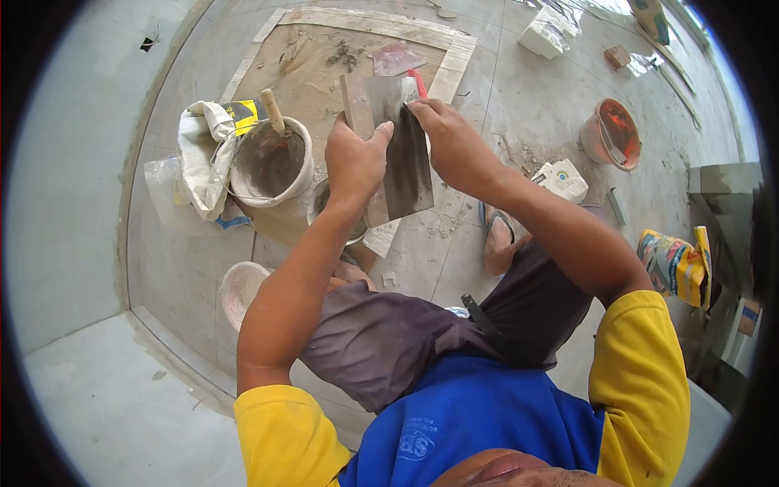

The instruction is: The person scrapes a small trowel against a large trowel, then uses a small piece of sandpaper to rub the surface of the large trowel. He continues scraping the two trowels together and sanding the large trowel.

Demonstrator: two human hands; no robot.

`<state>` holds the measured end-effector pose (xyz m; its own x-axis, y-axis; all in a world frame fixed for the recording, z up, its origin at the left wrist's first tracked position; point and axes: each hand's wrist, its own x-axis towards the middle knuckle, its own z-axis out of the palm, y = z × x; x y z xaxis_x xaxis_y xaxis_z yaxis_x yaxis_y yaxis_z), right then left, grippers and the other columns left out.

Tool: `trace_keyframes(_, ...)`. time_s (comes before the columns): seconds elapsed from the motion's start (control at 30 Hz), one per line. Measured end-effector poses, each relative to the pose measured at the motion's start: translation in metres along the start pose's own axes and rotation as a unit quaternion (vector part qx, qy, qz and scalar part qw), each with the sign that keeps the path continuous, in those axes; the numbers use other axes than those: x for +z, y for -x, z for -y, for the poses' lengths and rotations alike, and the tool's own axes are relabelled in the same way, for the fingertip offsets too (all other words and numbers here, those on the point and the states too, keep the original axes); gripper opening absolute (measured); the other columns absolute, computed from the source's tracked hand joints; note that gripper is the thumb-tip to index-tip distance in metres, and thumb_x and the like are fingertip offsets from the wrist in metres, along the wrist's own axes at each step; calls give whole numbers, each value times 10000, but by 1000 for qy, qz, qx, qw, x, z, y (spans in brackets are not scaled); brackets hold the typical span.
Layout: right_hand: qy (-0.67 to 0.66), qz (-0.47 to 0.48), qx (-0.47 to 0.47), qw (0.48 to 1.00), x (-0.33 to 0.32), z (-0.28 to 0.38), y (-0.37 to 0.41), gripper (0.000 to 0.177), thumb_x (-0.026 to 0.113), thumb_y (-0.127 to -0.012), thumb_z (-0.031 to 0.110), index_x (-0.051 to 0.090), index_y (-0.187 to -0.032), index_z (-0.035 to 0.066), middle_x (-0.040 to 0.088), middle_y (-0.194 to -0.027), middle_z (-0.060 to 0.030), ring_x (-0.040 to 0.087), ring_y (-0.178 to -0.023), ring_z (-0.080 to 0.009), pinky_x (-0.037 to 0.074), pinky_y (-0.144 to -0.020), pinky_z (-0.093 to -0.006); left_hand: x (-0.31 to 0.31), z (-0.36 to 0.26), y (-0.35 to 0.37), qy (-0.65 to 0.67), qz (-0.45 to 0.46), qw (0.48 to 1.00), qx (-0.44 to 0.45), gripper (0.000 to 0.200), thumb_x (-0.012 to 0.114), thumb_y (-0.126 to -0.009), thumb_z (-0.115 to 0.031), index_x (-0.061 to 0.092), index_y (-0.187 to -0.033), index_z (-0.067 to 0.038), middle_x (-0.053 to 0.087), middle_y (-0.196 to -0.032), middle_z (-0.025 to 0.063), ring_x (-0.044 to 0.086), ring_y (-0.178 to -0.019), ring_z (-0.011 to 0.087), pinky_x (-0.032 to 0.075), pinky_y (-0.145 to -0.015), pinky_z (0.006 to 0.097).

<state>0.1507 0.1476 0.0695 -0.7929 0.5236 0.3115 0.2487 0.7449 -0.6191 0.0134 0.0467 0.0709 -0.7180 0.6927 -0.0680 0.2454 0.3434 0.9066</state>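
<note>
My left hand (357, 158) is closed around a pale wooden strip (355, 101) along the left side of a rectangular steel trowel (408, 162), its thumb lying on the metal. The blade is grey with darker streaks and tilts up in front of me. At the upper right edge of the blade, my right hand (458, 146) pinches it with bent fingers. A bit of red (418, 84) shows behind that edge, mostly hidden. Left of my hands stands a white bucket (298, 178) with a wooden-handled tool (273, 111) in it. Another bucket (319, 203) is partly covered by my left forearm.
Beyond my hands lies a brown sheet (296, 69) framed by pale strips (365, 22). A white sack (197, 154) leans by the bucket. To the right are an orange-stained bucket (600, 134), a white box (561, 180) and a yellow bag (669, 264). Rubble litters the tiled floor (519, 89).
</note>
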Motion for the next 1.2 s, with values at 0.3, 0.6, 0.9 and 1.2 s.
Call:
trace_keyframes(0.3,-4,8,8,1000,1,-3,-1,503,449,-772,-161,538,-1260,-81,580,-1234,-271,556,-1160,-429,444,-1005,-440,-2,-1,0,10,-2,1000,4,362,738,-836,-170,612,-1086,59,707,-974,203,701,-889,305,524,-803,387)
trace_keyframes(0.6,-4,3,19,1000,-1,-1,2,486,435,-787,-156,538,-1256,-78,573,-1254,-267,555,-1166,-426,446,-1008,-435,-3,-2,3,2,-2,1000,3,373,736,-835,-176,611,-1098,58,706,-978,208,701,-899,317,524,-812,391)
trace_keyframes(0.9,5,8,26,1000,-2,-2,-1,489,422,-793,-158,538,-1261,-79,575,-1250,-264,559,-1158,-429,445,-1007,-433,-2,-2,1,4,4,1000,0,389,744,-827,-182,610,-1100,61,704,-985,216,699,-906,328,521,-819,398)
trace_keyframes(1.2,0,18,36,999,-3,-2,-2,500,416,-793,-155,536,-1272,-78,579,-1239,-265,559,-1165,-417,435,-1022,-432,1,1,-1,10,-1,1000,5,399,748,-821,-180,606,-1106,61,704,-989,218,698,-921,338,518,-828,405)
